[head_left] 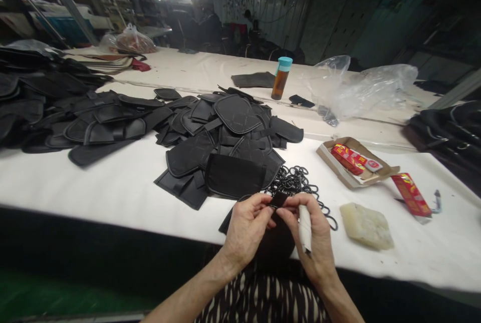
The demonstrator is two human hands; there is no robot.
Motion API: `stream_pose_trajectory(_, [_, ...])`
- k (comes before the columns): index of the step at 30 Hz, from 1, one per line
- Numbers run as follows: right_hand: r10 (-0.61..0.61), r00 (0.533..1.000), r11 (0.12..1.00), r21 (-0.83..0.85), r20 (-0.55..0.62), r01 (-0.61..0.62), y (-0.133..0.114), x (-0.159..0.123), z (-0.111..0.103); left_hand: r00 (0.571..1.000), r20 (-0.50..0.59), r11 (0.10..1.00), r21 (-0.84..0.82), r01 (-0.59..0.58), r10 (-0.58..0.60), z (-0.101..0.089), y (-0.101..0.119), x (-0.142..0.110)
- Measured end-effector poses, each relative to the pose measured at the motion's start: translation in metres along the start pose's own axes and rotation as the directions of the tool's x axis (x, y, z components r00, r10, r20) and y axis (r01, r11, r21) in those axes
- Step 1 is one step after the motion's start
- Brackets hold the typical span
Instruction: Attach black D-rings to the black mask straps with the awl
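Your left fingers (pixel 259 199) and right fingers (pixel 303 199) pinched a black strap (pixel 279 199); the right ones also grasped a white-wrapped tool (pixel 305 229) near black rings (pixel 290 179).

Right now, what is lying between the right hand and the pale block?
In the head view, a few black rings lie beside the right hand, then a narrow bare strip of white table before the pale block.
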State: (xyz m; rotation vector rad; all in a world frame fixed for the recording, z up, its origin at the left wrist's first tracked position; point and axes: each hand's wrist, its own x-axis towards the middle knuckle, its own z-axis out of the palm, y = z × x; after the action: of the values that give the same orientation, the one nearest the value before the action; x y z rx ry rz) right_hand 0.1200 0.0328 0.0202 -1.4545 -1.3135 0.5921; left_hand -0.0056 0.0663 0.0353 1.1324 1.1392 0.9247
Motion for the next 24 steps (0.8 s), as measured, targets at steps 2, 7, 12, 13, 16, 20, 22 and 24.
stream_pose_trajectory(2, [0.02,1.0,1.0,0.008,0.012,-0.02,-0.003,0.002,-0.001,1.0,-0.002,1.0,0.015,-0.006,0.006,0.001,-0.002,0.0])
stream_pose_trajectory(7, [0.039,0.998,0.999,0.002,0.054,-0.039,-0.002,0.009,-0.004,0.999,-0.011,0.997,0.065,-0.03,0.031,-0.005,-0.001,-0.01])
stream_pose_trajectory(12, [-0.067,0.996,0.997,-0.034,0.064,0.069,-0.005,0.018,-0.008,0.985,0.056,0.986,0.004,0.166,-0.166,-0.024,0.005,-0.023])
stream_pose_trajectory(13, [-0.105,0.991,0.993,-0.047,0.082,0.109,-0.007,0.019,-0.008,0.933,0.197,0.945,-0.07,0.32,-0.301,-0.028,0.003,-0.022])
stream_pose_trajectory(16, [-0.249,0.951,0.965,-0.039,0.181,0.26,-0.014,0.014,-0.008,0.661,0.529,0.664,-0.223,0.713,-0.532,-0.036,-0.003,-0.015])
stream_pose_trajectory(20, [-0.492,0.805,0.854,0.004,0.332,0.52,-0.028,-0.001,-0.008,0.643,0.549,0.506,-0.403,0.763,-0.534,-0.036,-0.003,-0.01])
stream_pose_trajectory(22, [-0.562,0.728,0.791,-0.003,0.393,0.612,-0.034,-0.007,-0.007,0.684,0.486,0.516,-0.449,0.73,-0.545,-0.034,-0.001,-0.011])
stream_pose_trajectory(24, [-0.595,0.671,0.741,-0.021,0.442,0.671,-0.038,-0.011,-0.006,0.735,0.405,0.57,-0.464,0.678,-0.545,-0.031,0.0,-0.013])
